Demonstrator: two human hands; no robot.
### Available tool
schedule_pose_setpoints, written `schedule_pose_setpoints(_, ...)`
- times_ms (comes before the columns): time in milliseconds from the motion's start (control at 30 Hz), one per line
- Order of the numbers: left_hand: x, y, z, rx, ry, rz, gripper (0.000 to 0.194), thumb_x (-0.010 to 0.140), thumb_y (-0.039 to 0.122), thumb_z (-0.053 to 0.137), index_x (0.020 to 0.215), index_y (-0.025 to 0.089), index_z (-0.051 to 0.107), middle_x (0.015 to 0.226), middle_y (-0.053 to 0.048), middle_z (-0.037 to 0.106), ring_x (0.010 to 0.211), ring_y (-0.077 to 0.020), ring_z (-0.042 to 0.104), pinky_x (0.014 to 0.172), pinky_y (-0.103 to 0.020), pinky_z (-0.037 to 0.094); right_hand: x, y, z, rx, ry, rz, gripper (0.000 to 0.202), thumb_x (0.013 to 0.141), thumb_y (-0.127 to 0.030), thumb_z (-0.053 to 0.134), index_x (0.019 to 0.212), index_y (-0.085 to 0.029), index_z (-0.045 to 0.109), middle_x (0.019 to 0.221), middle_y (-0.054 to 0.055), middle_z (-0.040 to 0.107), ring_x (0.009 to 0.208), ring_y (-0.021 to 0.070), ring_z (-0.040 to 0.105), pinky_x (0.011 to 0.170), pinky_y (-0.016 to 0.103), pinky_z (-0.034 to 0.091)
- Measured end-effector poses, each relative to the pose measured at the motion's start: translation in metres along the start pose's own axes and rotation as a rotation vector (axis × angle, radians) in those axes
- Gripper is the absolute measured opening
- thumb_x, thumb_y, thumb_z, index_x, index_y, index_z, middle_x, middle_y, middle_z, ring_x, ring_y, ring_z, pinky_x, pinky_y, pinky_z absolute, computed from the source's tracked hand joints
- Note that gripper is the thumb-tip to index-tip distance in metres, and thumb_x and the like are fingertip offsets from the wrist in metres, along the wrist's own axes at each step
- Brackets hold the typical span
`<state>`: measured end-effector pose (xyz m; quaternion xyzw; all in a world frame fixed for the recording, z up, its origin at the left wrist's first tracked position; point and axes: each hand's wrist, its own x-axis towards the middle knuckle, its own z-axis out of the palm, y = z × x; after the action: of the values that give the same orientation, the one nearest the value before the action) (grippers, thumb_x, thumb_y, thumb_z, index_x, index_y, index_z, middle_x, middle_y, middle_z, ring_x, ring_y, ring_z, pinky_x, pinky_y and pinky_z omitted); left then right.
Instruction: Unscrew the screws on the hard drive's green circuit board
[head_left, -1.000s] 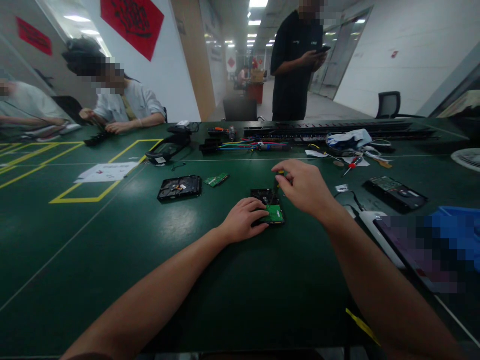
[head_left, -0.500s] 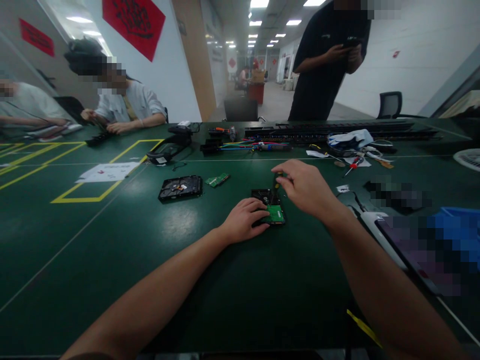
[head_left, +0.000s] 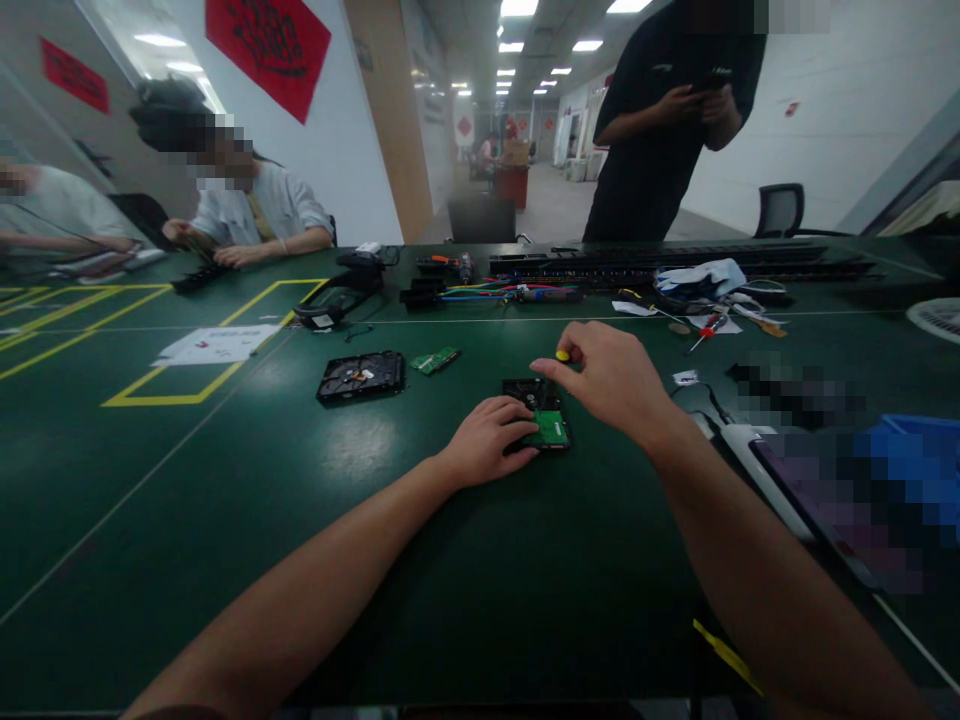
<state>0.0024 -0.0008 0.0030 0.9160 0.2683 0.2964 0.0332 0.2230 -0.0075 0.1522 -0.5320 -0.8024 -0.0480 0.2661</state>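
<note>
A hard drive (head_left: 520, 388) lies on the green table with its green circuit board (head_left: 553, 428) facing up. My left hand (head_left: 491, 440) grips it from the left, fingers across the top and thumb along the near edge. Above the far right corner of the drive, my right hand (head_left: 611, 385) is closed around a small screwdriver (head_left: 562, 355). Its yellow end shows between the fingers, while the tip is hard to make out. The right thumb sticks out to the left. To the left lie another hard drive (head_left: 360, 377) and a loose green circuit board (head_left: 435, 361).
White paper (head_left: 217, 344) with small bits lies at left. Colored cables (head_left: 487, 291), a power drill (head_left: 465, 266) and long black strips (head_left: 637, 265) line the back. A red screwdriver (head_left: 705, 332) and a tablet-like device (head_left: 810, 500) are at right. Co-workers sit at left; one person stands opposite.
My right fingers have shifted around the screwdriver: the thumb now extends left, and its yellow end has come into view. My left hand and the drive stay put. The standing person moved slightly right.
</note>
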Motion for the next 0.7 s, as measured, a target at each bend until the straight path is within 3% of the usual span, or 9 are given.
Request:
schedule_pose_setpoints(233, 0.0007, 0.0006, 0.0008, -0.005, -0.009, -0.010, 0.035, 0.098, 0.043, 0.070, 0.128, 0.026, 0.075, 0.132, -0.010, 0.071, 0.131, -0.0306, 0.061, 0.114, -0.053, 0.050, 0.0001, 0.0024, -0.0005, 0.045, -0.023, -0.063, 0.012, 0.098, -0.032, 0.067, 0.102, -0.022, 0.072, 0.101, 0.008, 0.075, 0.088, 0.0244, 0.067, 0.081, 0.039, 0.049)
schedule_pose_setpoints(467, 0.0005, 0.0008, 0.0014, -0.003, -0.007, -0.010, 0.035, 0.098, 0.043, 0.070, 0.127, 0.024, 0.075, 0.132, -0.010, 0.071, 0.131, -0.0304, 0.061, 0.115, -0.052, 0.049, -0.0009, 0.0051, 0.0023, 0.125, -0.066, -0.134, 0.034, 0.098, -0.016, 0.056, 0.127, -0.017, 0.075, 0.132, 0.013, 0.076, 0.124, 0.0305, 0.071, 0.111, 0.048, 0.052)
schedule_pose_setpoints(700, 0.0012, 0.0021, 0.0005, -0.005, -0.010, -0.013, 0.034, 0.099, 0.044, 0.069, 0.127, 0.025, 0.075, 0.132, -0.010, 0.071, 0.131, -0.0303, 0.061, 0.115, -0.051, 0.049, -0.0021, 0.0026, -0.0018, 0.159, -0.077, -0.153, 0.045, 0.095, -0.009, 0.050, 0.131, -0.017, 0.076, 0.136, 0.013, 0.075, 0.124, 0.0323, 0.073, 0.111, 0.051, 0.055)
